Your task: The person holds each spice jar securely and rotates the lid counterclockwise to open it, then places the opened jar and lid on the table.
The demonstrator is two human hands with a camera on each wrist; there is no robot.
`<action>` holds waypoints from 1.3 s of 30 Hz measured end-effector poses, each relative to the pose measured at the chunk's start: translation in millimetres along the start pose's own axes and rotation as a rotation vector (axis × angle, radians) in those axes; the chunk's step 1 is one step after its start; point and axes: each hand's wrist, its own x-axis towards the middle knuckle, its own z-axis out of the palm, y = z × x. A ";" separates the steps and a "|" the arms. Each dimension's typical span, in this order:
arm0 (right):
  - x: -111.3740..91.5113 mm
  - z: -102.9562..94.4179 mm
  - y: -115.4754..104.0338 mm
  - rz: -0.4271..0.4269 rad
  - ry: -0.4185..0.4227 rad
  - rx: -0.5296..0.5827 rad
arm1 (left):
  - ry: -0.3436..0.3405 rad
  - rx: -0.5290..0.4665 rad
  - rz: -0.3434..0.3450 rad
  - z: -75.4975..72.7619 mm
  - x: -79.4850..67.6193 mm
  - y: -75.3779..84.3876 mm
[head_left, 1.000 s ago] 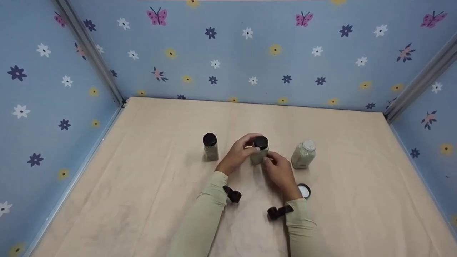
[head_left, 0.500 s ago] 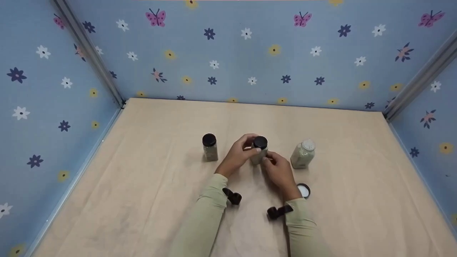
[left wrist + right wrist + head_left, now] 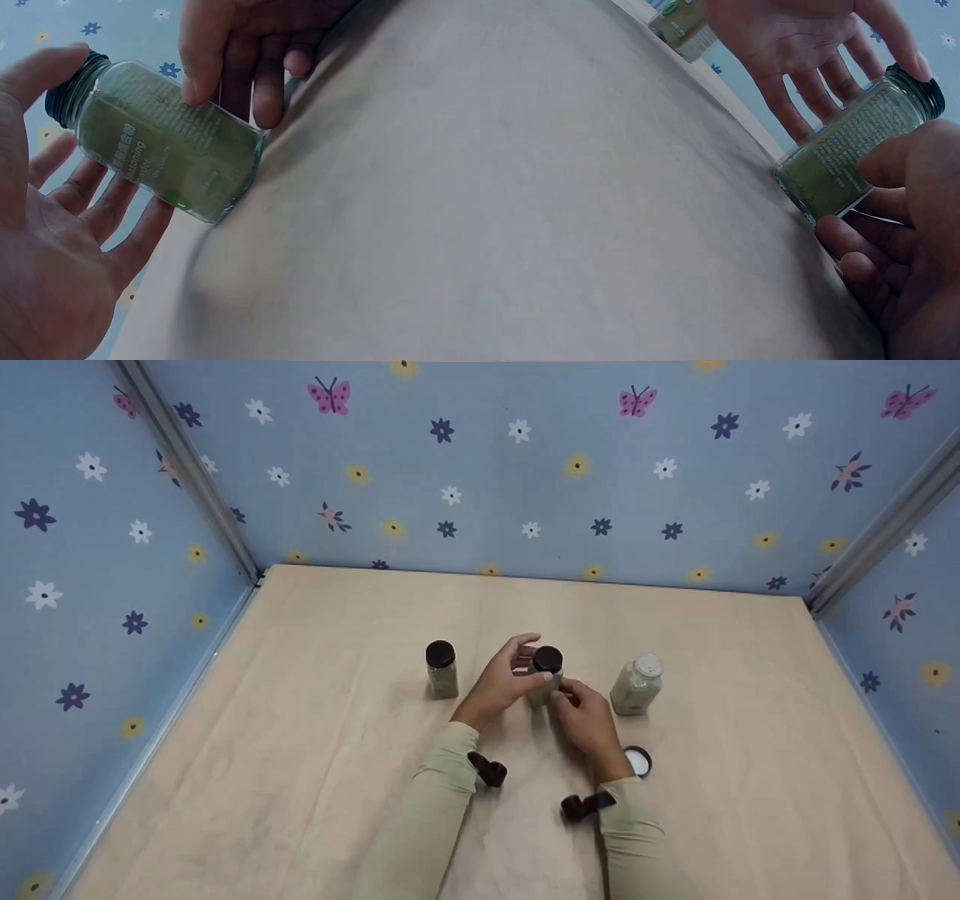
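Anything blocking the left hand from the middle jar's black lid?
Nothing visible. The left hand has its thumb right at the black lid; the right hand grips the middle jar lower down, clear of the lid.

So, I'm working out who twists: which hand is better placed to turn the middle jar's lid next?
Probably the left hand: its thumb is at the lid, while the right hand pinches the jar lower down and could steady it.

Arms (image 3: pixel 427 814) reach up from the bottom of the head view. Left hand (image 3: pixel 496 684) is just below mid-frame, kinda loose, fingers (image 3: pixel 146 236) spread, thumb (image 3: pixel 43 73) out; right hand (image 3: pixel 587 718) sits a bit lower, fingers curled in a pinch.
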 end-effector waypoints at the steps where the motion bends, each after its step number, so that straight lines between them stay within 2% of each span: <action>1: -0.4 -0.2 0.0 -0.001 0.002 0.001 | -0.012 0.013 -0.008 -0.5 0.2 2.3; 7: -1.0 -0.5 2.0 -0.025 0.013 0.005 | -0.087 0.049 -0.019 -1.6 3.7 14.6; 11: -1.8 0.6 2.0 -0.026 0.004 -0.005 | -0.106 0.044 -0.023 -0.6 4.0 15.5; 16: -2.4 1.5 1.8 -0.014 0.003 -0.005 | -0.079 -0.008 0.018 0.4 2.8 9.9; 22: -1.4 0.3 1.5 -0.034 0.009 -0.006 | -0.056 -0.008 0.067 0.4 1.0 2.2; 35: 0.7 1.6 4.1 -0.004 -0.005 -0.003 | 0.009 -0.017 0.090 0.9 -1.8 -4.0; 39: 0.0 1.1 3.8 -0.009 -0.005 -0.004 | 0.003 -0.024 0.067 0.6 -0.8 -3.5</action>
